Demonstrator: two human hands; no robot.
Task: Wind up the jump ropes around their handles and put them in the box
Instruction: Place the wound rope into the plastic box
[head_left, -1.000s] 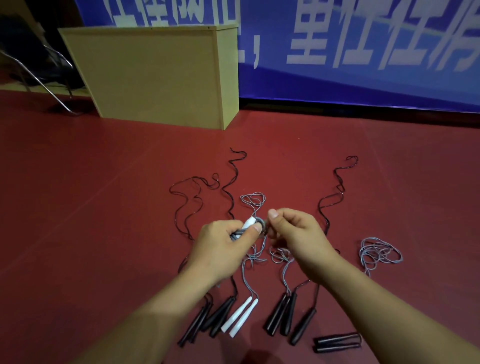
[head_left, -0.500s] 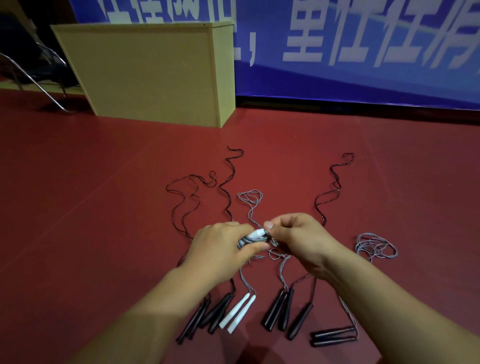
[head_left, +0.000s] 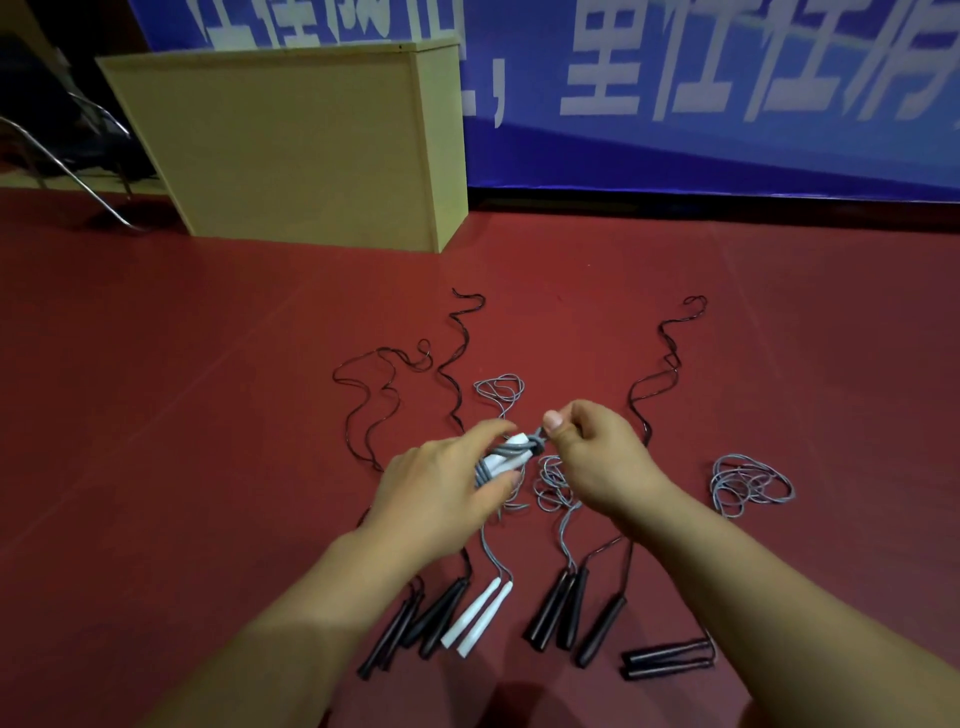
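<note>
Whereas half a second earlier both hands sat lower, the left hand (head_left: 441, 488) now grips the white handles (head_left: 506, 452) above mid-floor while the right hand (head_left: 597, 452) pinches the grey cord (head_left: 537, 441) tight at their tip. Winding appears nearly complete; the box (head_left: 291, 140) stands at the floor's far-left edge.

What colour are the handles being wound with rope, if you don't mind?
The handles are white, clearest in the head view.

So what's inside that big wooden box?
Can't tell. The pale wooden box stands behind the ropes, showing only its outer walls and top edge; its inside is hidden from this view.
</note>
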